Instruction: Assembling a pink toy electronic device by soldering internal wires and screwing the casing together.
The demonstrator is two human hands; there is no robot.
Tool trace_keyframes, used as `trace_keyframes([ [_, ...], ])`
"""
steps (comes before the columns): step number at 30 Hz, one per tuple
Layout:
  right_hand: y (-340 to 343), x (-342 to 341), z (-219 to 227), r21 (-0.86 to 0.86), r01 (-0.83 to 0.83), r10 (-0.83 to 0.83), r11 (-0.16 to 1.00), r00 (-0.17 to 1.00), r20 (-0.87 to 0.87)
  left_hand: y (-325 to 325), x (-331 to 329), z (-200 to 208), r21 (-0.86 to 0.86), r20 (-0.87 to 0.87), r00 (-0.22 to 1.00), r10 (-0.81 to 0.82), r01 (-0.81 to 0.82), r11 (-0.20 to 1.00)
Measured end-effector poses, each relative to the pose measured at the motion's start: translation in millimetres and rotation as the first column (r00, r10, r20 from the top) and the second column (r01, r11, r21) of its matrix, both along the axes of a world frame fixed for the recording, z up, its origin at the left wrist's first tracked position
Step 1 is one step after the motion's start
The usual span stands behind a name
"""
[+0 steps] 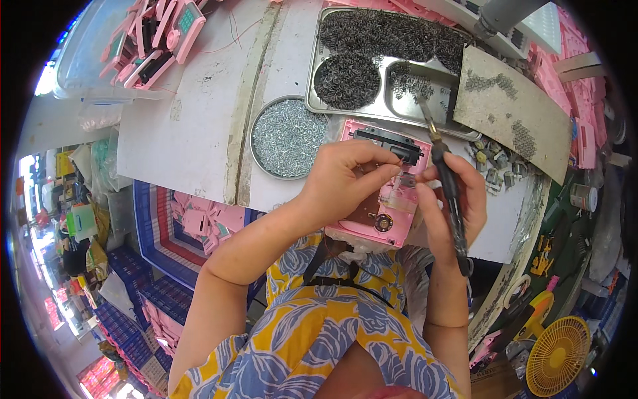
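Note:
A pink plastic housing (397, 229) lies in front of me at the table's near edge, with a black roller-like part (392, 143) across its far end and a round part (383, 223) near its close end. My left hand (345, 176) reaches over it from the left, thumb and forefinger pinched over its middle on something too small to make out. In my right hand (462, 199) is a soldering iron (446, 176) with a black handle, its metal tip pointing away toward the steel tray. The right thumb and forefinger also meet at the housing's right side.
Beyond the housing stands a steel tray (392, 110) with dark springs (349, 80). A round dish of screws (289, 136) sits left of it. A board with springs (512, 110) overlaps the tray's right end. Pink parts fill a blue crate (156, 229) and the far left.

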State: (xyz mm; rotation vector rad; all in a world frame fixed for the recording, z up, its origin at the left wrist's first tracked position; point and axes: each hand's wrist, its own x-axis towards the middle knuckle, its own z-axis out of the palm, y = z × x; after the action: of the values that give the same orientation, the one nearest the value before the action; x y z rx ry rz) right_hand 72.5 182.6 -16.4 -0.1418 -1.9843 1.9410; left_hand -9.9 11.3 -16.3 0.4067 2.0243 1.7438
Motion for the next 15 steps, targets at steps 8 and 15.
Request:
trace_keyframes([
  [8, -11.8, -20.7, -5.1, -0.059, -0.036, 0.037, 0.998, 0.999, 0.002, -9.2, -9.8, 1.1, -0.056, 0.031, 0.991, -0.129, 0.130, 0.990],
  [15, -15.5, -23.4, -15.4, 0.027, 0.004, -0.002, 1.000, 0.999, -0.040, -10.6, -12.4, -5.6, 0.020, 0.121, 0.984, -0.134, 0.132, 0.991],
])
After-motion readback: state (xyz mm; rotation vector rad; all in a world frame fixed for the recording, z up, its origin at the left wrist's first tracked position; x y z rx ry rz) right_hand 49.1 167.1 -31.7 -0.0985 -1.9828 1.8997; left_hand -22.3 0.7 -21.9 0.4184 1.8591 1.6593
